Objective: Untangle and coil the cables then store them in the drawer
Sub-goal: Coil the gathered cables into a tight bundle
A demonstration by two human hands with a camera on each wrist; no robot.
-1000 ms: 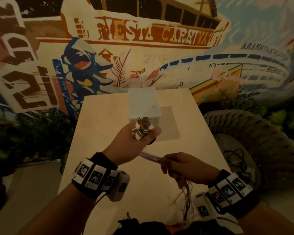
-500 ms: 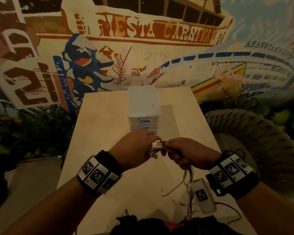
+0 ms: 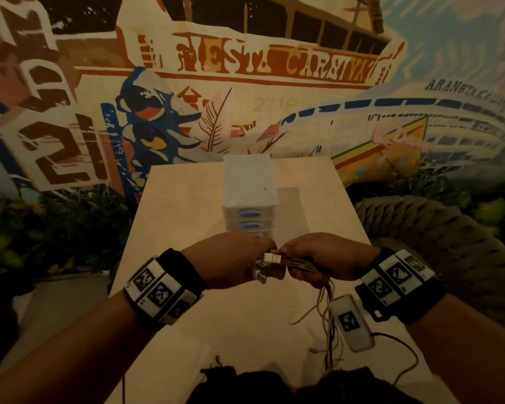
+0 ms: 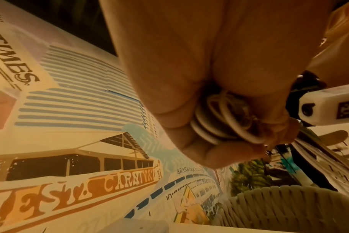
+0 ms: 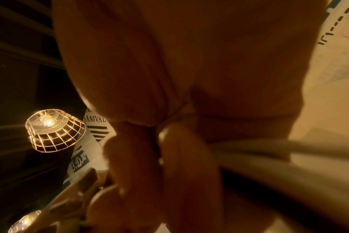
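Note:
Both hands meet over the table in front of a small white drawer unit (image 3: 250,199) with blue oval handles. My left hand (image 3: 239,258) grips a bunch of white cables (image 4: 215,126) with their metal plug ends (image 3: 267,263) sticking out toward the right. My right hand (image 3: 321,258) holds the same bundle (image 3: 299,262) just beside the plugs, thumb and fingers curled round it. Loose cable strands (image 3: 330,322) hang from the right hand down toward my lap. In the right wrist view the cable (image 5: 279,151) runs blurred across the curled fingers.
The pale wooden table (image 3: 187,217) stands against a painted mural wall. A woven rope chair (image 3: 438,237) is at the right. Plants line the floor at the left. A dark bag (image 3: 274,386) lies at the near table edge. A wire-cage lamp (image 5: 54,127) glows overhead.
The left hand came down from in front of the drawer unit, and the right hand rose to meet it. Both now hold the bundle close together at the plug ends.

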